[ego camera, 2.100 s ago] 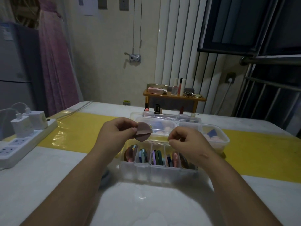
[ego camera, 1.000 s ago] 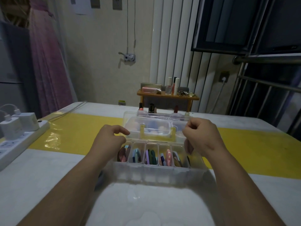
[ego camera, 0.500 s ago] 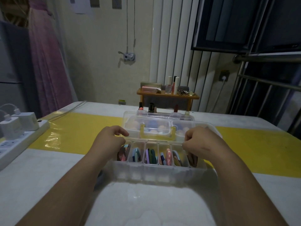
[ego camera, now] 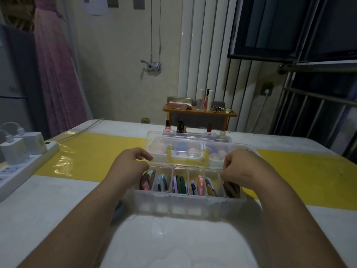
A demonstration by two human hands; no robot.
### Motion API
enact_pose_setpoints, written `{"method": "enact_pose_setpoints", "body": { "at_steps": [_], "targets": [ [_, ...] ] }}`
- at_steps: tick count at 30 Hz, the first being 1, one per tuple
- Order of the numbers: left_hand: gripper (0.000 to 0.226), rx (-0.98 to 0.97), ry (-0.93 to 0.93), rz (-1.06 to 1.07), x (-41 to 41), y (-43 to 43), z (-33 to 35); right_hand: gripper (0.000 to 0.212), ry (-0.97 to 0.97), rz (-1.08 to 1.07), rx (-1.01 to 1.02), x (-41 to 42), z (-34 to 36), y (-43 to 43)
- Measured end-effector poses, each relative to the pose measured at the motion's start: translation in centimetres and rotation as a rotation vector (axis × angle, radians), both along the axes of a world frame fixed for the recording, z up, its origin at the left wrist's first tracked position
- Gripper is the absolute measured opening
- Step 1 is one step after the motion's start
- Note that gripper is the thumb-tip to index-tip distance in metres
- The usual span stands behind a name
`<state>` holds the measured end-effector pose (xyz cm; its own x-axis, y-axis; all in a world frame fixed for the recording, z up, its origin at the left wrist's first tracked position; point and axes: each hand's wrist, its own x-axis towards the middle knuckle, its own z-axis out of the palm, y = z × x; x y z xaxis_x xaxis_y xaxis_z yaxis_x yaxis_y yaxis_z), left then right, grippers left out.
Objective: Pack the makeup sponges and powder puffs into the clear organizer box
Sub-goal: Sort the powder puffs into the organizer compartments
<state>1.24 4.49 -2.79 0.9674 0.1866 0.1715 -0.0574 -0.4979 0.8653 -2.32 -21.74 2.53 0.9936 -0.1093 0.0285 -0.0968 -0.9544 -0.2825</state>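
Note:
The clear organizer box [ego camera: 183, 206] stands mid-table in front of me. Its front row of narrow compartments holds flat powder puffs [ego camera: 179, 183] on edge in several colours. The clear lid [ego camera: 218, 146] with a yellow handle [ego camera: 188, 161] tilts over the box, and pink and blue makeup sponges [ego camera: 161, 147] show through it. My left hand [ego camera: 131, 165] holds the lid's left front corner with curled fingers. At the right front corner, my right hand [ego camera: 241, 169] grips the lid's edge, above the rightmost compartment.
A white power strip [ego camera: 23, 165] with plugged chargers lies at the table's left edge. Lipsticks and small bottles [ego camera: 180, 126] stand just behind the box. A small wooden shelf [ego camera: 200, 111] with cosmetics is at the far edge. A yellow band [ego camera: 92, 151] crosses the table.
The brown puff that my left hand held is no longer in it. Both hands have moved to the lid's corners, and the lid has tipped forward and down over the compartments.

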Motion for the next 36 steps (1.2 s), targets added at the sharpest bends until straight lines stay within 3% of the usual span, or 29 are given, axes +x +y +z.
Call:
{"method": "enact_pose_setpoints", "body": {
  "at_steps": [8,25,32,36],
  "targets": [
    [0.026,0.009,0.000,0.004,-0.02,-0.06,0.00,0.016,0.033,0.001,0.013,-0.22,0.18,0.13],
    [0.027,0.004,-0.005,-0.010,0.01,0.06,-0.05,0.008,-0.007,-0.076,0.018,0.50,-0.11,0.14],
    [0.026,0.002,-0.007,0.000,-0.02,0.03,-0.07,0.016,0.017,-0.043,-0.035,0.37,-0.25,0.27],
    [0.026,0.012,-0.010,0.001,-0.02,0.11,-0.08,0.016,-0.029,-0.036,0.059,0.33,-0.18,0.33]
  ]
}}
